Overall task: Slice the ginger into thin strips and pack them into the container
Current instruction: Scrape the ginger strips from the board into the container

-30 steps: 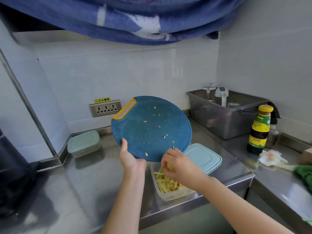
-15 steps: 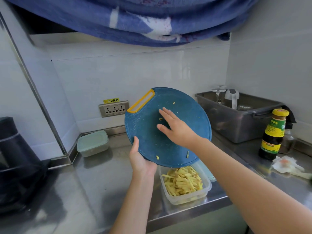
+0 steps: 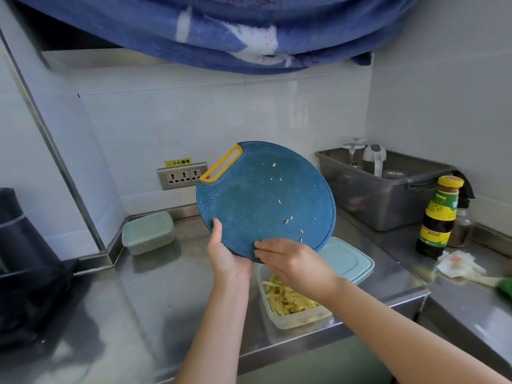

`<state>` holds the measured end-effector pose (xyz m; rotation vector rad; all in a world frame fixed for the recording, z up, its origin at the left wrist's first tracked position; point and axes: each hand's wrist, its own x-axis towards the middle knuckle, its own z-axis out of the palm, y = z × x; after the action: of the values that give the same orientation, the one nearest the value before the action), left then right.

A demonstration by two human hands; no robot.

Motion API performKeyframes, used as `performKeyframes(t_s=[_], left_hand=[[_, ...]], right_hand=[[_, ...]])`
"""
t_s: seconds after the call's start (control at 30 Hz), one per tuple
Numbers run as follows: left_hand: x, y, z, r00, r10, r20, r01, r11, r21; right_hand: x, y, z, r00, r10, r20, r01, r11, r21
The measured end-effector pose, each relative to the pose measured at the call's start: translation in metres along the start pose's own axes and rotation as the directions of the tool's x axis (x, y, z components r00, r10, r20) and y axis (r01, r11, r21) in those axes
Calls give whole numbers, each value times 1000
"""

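Observation:
My left hand (image 3: 225, 252) grips the lower edge of a round blue cutting board (image 3: 263, 195) with a yellow handle slot, tilted steeply above a clear plastic container (image 3: 293, 320). The container holds a heap of pale yellow ginger strips (image 3: 285, 299). A few small ginger bits still cling to the board's face. My right hand (image 3: 293, 261) lies with straight fingers against the board's bottom edge, just above the container. The container's light blue lid (image 3: 346, 259) rests behind it on the steel counter.
A second lidded container (image 3: 148, 231) sits near the back-left corner. A grey tub (image 3: 382, 189) with a glass and a white item stands at the back right, a sauce bottle (image 3: 440, 217) and crumpled tissue (image 3: 457, 263) beside it. A dark appliance (image 3: 19, 239) is far left.
My right hand has swept down the board's face from its middle to the bottom edge above the container. The board stays tilted in my left hand.

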<state>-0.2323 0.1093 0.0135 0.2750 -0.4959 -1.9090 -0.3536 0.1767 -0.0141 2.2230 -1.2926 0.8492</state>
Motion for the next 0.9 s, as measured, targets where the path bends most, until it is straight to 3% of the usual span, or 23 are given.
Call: performKeyframes(t_s=[0.13,0.27,0.57,0.67,0.77,0.9], left_hand=[[1,1,2,999,42,0,-42,999,11],[3,2,6,999,47,-3,-47,998,29],[1,16,12,995,59,77,-62,997,36],[-1,18,7,994,32,107,-38,998,51],[-1,21,-1,993,11,114,-17,998,55],[0,25,-4,993,25,113,-31,998,46]], right_hand=[[-21,5,-12,998,-35,61,38,999,-38],[-25,8,-25,997,39,73,-36,998,-52],[7,27,-46,962,224,-157,-225,974,7],[29,48,-58,950,309,35,-310,951,19],[35,66,-62,926,298,232,-297,954,-41],[9,61,-56,930,200,308,-207,978,-9]])
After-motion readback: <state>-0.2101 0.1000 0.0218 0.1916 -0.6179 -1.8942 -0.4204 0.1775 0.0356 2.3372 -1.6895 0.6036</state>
